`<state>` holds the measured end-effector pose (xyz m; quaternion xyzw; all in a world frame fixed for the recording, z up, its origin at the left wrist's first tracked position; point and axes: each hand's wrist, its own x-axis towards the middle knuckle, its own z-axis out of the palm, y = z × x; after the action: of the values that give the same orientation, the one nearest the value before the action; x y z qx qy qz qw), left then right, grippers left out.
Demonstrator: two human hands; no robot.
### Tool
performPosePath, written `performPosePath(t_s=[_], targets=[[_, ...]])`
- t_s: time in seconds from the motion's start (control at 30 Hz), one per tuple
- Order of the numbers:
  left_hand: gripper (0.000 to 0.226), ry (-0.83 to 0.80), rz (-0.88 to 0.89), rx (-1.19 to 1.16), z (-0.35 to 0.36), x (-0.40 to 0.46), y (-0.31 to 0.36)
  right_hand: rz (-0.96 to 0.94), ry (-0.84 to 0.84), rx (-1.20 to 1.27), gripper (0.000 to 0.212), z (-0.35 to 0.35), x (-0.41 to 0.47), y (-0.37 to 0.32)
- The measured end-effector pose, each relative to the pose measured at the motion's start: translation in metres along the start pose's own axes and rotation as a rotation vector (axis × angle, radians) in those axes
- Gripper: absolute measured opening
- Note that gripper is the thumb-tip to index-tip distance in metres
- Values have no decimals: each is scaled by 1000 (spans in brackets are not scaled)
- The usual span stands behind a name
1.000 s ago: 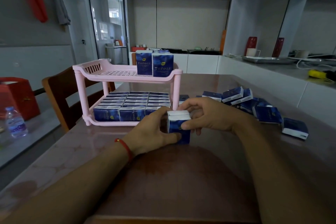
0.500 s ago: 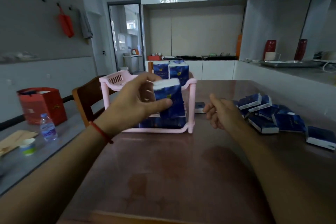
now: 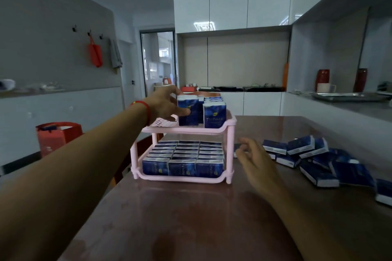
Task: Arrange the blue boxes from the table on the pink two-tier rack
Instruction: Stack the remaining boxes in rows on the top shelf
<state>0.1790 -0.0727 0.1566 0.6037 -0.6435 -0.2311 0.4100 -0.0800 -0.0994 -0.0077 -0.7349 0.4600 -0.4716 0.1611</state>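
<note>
Head view: lower tier (image 3: 182, 166) full, left grip (image 3: 167, 105) pinching a blue box (image 3: 188, 110) onto the top tier (image 3: 169, 128); right grip (image 3: 252, 154) spread near the loose boxes (image 3: 314, 154).

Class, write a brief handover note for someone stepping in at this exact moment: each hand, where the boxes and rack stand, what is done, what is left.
Left hand: grip closed on an upright blue box, standing it on the pink rack's top tier beside the few boxes there.
Right hand: empty, fingers loosely open, over the table near the loose pile.
Done: bottom tier looks full.
Left: release this box, then fill the top tier's bare left part from the pile.
</note>
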Motion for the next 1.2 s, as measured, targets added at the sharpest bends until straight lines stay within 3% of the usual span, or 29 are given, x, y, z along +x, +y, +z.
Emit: performPosePath(t_s=[0.2, 0.37, 0.63, 0.9, 1.1, 1.2], targets=[[54, 4, -56, -22, 16, 12, -8, -30, -80, 108, 36, 10, -1, 2], [75, -28, -26, 41, 19, 16, -12, -53, -79, 97, 26, 12, 2, 3], [60, -53, 10, 344, 25, 29, -10, -56, -109, 83, 17, 13, 0, 3], [53, -93, -4, 237, 29, 35, -11, -47, -120, 76, 18, 13, 1, 2], [61, -162, -74, 154, 22, 27, -9, -42, -110, 85, 21, 11, 0, 1], [62, -65, -85, 102, 19, 16, -4, -7, -100, 133, 24, 8, -1, 0]])
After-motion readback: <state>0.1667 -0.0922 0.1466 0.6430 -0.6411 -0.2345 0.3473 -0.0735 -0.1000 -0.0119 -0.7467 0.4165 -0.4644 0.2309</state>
